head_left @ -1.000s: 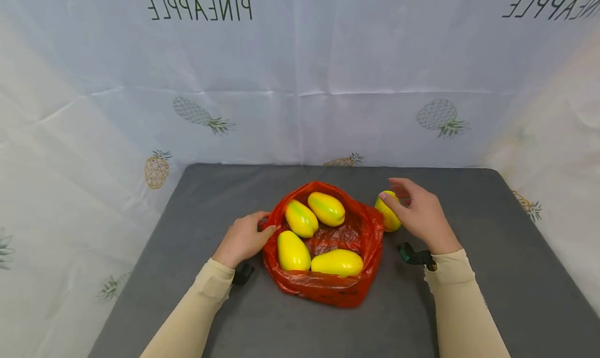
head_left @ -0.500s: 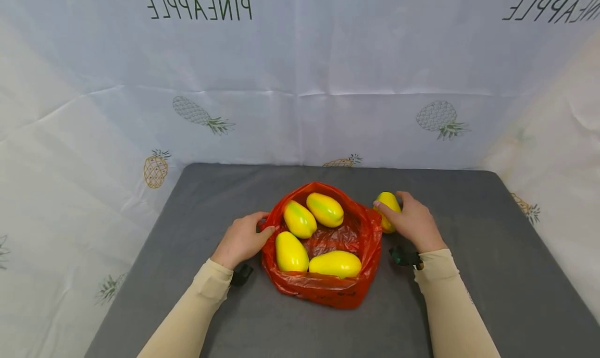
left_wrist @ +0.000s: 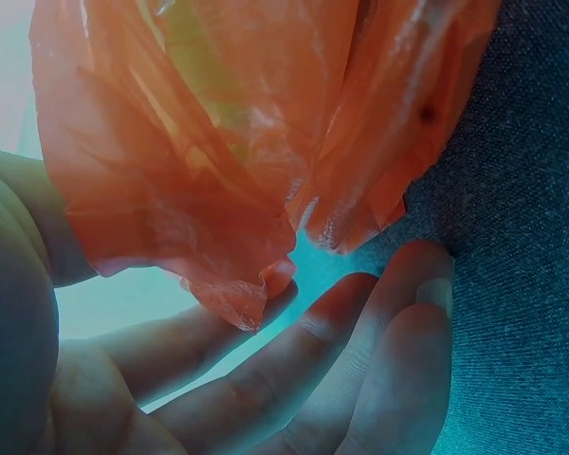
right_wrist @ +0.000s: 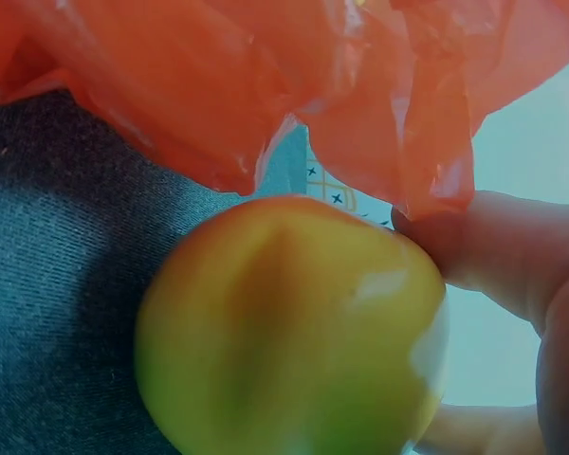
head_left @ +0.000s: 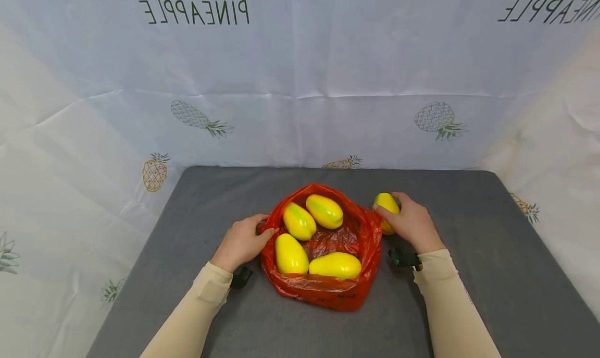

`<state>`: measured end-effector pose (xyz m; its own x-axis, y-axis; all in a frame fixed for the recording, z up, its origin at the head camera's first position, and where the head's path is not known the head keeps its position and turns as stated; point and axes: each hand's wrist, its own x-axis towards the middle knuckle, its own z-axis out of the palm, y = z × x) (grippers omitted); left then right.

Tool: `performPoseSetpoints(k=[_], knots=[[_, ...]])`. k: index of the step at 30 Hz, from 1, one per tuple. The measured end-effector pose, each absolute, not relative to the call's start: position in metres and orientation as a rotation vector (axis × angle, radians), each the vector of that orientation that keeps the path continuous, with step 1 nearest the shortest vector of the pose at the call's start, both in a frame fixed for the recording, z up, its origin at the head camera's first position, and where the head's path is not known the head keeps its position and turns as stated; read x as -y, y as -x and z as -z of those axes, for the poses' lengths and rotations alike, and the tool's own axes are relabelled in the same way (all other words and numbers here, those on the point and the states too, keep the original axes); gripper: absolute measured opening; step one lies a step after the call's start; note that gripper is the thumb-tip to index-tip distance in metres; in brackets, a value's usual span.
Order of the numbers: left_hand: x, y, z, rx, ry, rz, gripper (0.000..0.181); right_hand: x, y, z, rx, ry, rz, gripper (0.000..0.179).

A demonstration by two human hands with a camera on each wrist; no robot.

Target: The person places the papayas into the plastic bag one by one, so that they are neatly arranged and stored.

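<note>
A red plastic bag [head_left: 323, 295] sits with its mouth spread wide in the middle of the head view, several glossy yellow mangoes [head_left: 335, 265] inside it. At the bag's left rim, my left hand [head_left: 240, 243] pinches the plastic between thumb and fingers; the left wrist view shows the plastic [left_wrist: 171, 190] between them, the other fingers [left_wrist: 332, 351] loosely bent below. Just outside the bag's right side lies another yellow mango [head_left: 386, 204], greenish in places. My right hand [head_left: 412, 222] grips it, its thumb [right_wrist: 493, 237] touching both the mango [right_wrist: 294, 332] and the bag's edge.
Everything rests on a dark grey cloth-covered table [head_left: 469, 217]. Behind and beside it hangs a white curtain [head_left: 356, 50] printed with pineapples and mirrored lettering. Dark wrist cameras [head_left: 241, 277] sit under both wrists.
The right hand has moved slightly left and down and closed around the loose mango. The left hand and bag have stayed nearly where they were.
</note>
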<state>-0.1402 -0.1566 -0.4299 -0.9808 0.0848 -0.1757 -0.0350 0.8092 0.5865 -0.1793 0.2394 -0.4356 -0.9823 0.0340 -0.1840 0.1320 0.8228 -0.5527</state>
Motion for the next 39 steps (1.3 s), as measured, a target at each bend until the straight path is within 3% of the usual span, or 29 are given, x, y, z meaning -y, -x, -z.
performPoseSetpoints(k=[13,39], knots=[[0.158,0.141,0.435,-2.827,-0.066,-0.900,0.052,-0.244,0.177,0.431,-2.861,-0.103,0.889,0.090],[0.159,0.142,0.439,-2.819,-0.059,-0.908,0.054,-0.241,0.155,0.383,-2.978,0.030,0.870,0.085]])
